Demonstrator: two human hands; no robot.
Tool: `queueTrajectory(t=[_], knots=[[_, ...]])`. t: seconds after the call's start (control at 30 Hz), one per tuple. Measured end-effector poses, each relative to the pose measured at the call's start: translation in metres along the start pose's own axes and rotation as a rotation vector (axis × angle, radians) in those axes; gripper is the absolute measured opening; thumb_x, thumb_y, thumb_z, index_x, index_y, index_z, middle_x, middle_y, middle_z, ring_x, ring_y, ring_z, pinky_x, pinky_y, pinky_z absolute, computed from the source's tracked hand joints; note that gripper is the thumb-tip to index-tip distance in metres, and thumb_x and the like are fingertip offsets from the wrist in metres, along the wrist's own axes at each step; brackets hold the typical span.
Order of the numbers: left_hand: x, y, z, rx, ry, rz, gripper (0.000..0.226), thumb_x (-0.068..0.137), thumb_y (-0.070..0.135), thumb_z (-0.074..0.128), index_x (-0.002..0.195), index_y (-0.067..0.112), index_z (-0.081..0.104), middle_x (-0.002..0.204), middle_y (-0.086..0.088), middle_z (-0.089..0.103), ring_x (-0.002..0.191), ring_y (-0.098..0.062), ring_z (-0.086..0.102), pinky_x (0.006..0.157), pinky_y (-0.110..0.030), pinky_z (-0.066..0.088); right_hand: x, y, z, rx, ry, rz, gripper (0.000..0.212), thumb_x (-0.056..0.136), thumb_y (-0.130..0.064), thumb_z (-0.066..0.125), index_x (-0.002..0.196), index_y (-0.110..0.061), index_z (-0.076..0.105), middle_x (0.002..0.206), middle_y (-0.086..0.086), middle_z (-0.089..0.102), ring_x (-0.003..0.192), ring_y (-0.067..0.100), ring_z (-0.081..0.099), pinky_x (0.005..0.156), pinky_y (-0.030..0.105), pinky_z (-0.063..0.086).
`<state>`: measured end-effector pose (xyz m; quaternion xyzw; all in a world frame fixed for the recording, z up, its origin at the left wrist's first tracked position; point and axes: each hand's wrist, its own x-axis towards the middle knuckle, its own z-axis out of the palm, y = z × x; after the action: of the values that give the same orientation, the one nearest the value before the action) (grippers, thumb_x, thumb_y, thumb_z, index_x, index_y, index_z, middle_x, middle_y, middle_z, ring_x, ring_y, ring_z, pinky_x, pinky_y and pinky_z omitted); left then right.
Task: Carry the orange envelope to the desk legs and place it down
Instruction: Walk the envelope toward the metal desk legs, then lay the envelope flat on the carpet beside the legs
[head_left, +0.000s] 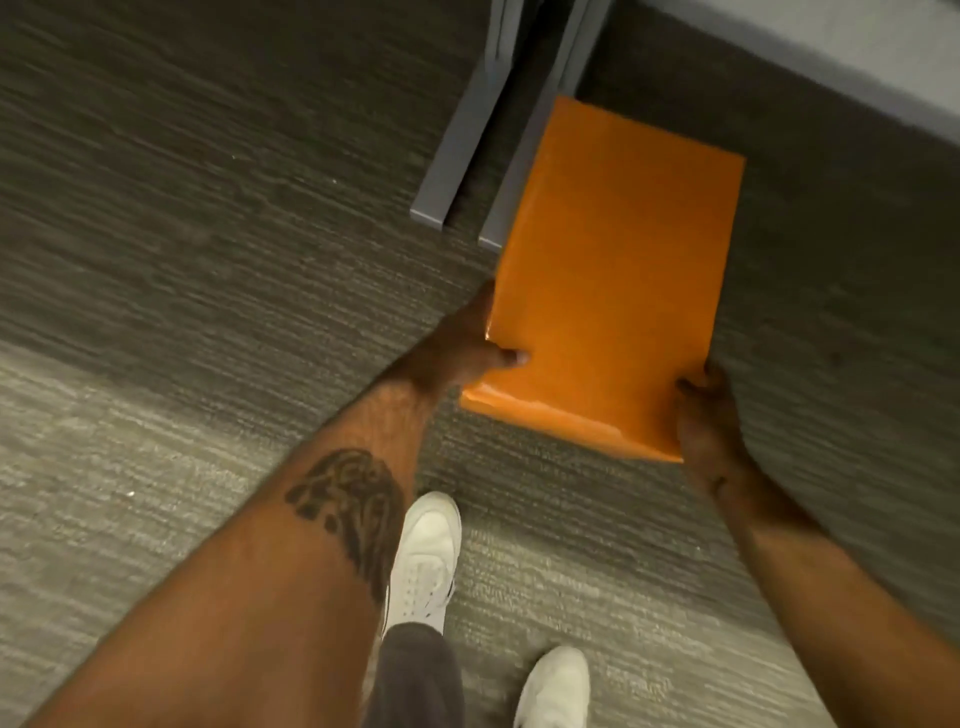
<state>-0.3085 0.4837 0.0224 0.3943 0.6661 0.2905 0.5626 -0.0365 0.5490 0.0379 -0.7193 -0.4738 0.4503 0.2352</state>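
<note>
The orange envelope (608, 275) is a flat glossy rectangle held out over the carpet, its far end reaching past the foot of the nearer desk leg. My left hand (467, 348) grips its near left corner, thumb on top. My right hand (706, 415) holds the near right corner from the side and below. Two grey metal desk legs (457, 150) run along the floor from the top centre, side by side; the envelope covers part of the right one.
Grey striped carpet (182, 234) covers the floor. My two white shoes (426, 556) stand at the bottom centre, below the envelope. A pale grey panel or desk edge (857, 47) crosses the top right corner.
</note>
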Motion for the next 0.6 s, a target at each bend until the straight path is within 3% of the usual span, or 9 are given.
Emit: queueTrajectory(t=[0.07,0.17,0.33,0.43,0.53,0.6], knots=[[0.018,-0.004,0.002,0.033,-0.011,-0.020,0.111,0.069,0.041,0.086,0.153,0.040,0.013,0.155,-0.001,0.041,0.135,-0.027,0.045,0.106,-0.047,0.042,0.011,0.011,0.005,0.006,-0.005,0.035,0.049,0.096,0.003,0.042,0.142,-0.015,0.040,0.134,0.010,0.053,0.112,0.024,0.051,0.097,0.036,0.042],[0.047,-0.006,0.006,0.097,-0.020,-0.016,0.102,0.081,0.027,0.081,0.156,0.031,0.012,0.154,-0.003,0.040,0.133,-0.022,0.043,0.101,-0.036,0.039,0.028,0.018,0.010,0.041,-0.020,0.074,0.052,0.095,0.002,0.040,0.143,-0.017,0.038,0.127,0.001,0.051,0.110,0.020,0.050,0.090,0.034,0.039],[0.092,-0.009,0.013,0.119,-0.053,-0.008,0.105,0.077,0.027,0.083,0.155,0.031,0.014,0.153,-0.007,0.043,0.135,-0.030,0.045,0.108,-0.055,0.040,0.071,0.026,0.015,0.062,-0.059,0.085,0.061,0.081,-0.006,0.041,0.140,-0.019,0.045,0.133,0.004,0.059,0.113,0.024,0.058,0.093,0.042,0.049],[0.112,-0.010,0.018,0.125,-0.054,-0.013,0.104,0.078,0.025,0.082,0.156,0.031,0.014,0.152,-0.008,0.044,0.133,-0.031,0.047,0.107,-0.054,0.042,0.089,0.032,0.020,0.081,-0.058,0.081,0.057,0.088,0.002,0.037,0.142,-0.017,0.041,0.128,0.003,0.057,0.109,0.021,0.056,0.077,0.028,0.046],[0.131,-0.011,0.024,0.144,-0.044,0.004,0.100,0.082,0.021,0.078,0.156,0.030,0.011,0.153,-0.009,0.042,0.133,-0.030,0.046,0.104,-0.044,0.042,0.108,0.038,0.023,0.076,-0.068,0.073,0.058,0.091,0.002,0.034,0.145,-0.019,0.035,0.129,0.000,0.054,0.110,0.021,0.055,0.073,0.028,0.044],[0.144,-0.014,0.026,0.142,-0.049,0.005,0.102,0.083,0.022,0.078,0.157,0.027,0.007,0.155,-0.009,0.039,0.135,-0.030,0.044,0.106,-0.045,0.041,0.121,0.042,0.024,0.057,-0.078,0.056,0.058,0.090,0.002,0.033,0.144,-0.019,0.037,0.128,-0.001,0.055,0.108,0.018,0.056,0.072,0.028,0.045]])
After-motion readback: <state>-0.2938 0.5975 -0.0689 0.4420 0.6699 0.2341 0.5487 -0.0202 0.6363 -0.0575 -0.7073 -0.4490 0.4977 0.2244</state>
